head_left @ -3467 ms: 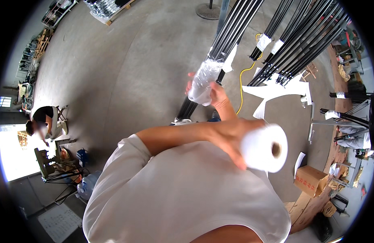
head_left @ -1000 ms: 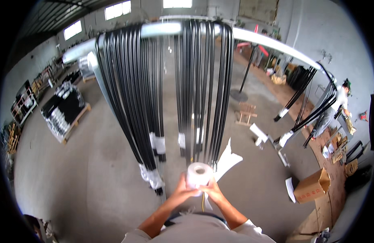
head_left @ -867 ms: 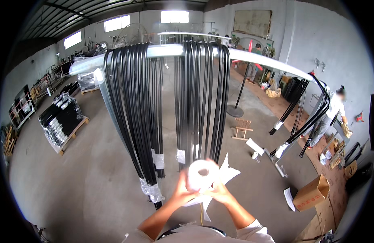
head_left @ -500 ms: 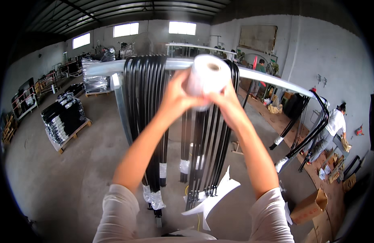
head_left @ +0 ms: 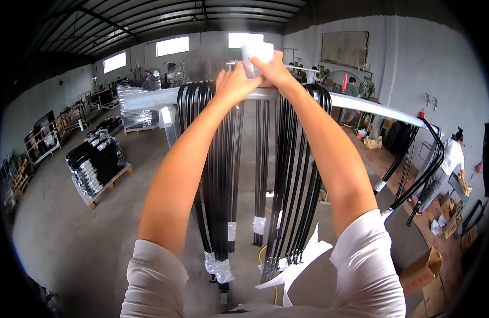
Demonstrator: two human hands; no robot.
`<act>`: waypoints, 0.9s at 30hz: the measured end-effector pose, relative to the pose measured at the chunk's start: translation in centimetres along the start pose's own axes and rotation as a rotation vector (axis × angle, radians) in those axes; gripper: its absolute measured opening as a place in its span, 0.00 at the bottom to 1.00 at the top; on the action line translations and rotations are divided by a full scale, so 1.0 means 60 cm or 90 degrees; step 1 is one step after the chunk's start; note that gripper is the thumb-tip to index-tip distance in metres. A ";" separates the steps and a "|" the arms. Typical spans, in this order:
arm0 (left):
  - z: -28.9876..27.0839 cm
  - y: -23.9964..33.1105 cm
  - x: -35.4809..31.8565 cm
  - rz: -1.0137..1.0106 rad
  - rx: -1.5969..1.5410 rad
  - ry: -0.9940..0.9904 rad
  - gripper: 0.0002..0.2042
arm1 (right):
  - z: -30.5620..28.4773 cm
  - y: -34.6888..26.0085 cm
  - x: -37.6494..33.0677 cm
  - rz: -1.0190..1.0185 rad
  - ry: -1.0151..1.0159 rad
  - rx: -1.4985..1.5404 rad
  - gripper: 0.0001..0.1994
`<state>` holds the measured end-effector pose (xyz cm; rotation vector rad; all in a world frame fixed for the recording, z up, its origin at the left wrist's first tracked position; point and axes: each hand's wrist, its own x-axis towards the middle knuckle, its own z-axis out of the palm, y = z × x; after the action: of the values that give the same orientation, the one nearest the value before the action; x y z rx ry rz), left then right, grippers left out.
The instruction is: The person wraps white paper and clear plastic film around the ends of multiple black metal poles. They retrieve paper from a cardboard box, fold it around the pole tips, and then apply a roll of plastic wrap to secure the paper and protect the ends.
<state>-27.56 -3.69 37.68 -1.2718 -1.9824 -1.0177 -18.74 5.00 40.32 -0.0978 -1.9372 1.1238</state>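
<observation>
Both hands, left (head_left: 235,84) and right (head_left: 272,69), were closed on the white roll (head_left: 256,53) above the rail (head_left: 361,104). It looked light and soft, safest gripped around its sides.

Both arms stretch up toward twelve o'clock, left hand (head_left: 235,83) and right hand (head_left: 272,69) side by side, fingers curled in a closed grip.
</observation>
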 end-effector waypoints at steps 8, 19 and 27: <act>-0.008 0.008 0.008 -0.012 0.084 -0.043 0.48 | -0.009 -0.008 0.021 0.039 -0.077 -0.310 0.33; 0.023 0.022 0.014 -0.078 0.104 -0.054 0.55 | -0.008 0.080 0.081 -0.410 -0.023 -0.412 0.15; 0.021 0.026 0.016 -0.070 0.068 -0.068 0.54 | -0.032 0.085 0.061 -0.314 0.068 -0.490 0.16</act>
<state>-26.54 -1.78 38.19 -1.1924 -2.1786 -0.8976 -21.32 10.96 39.30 -0.0835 -2.0401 0.0236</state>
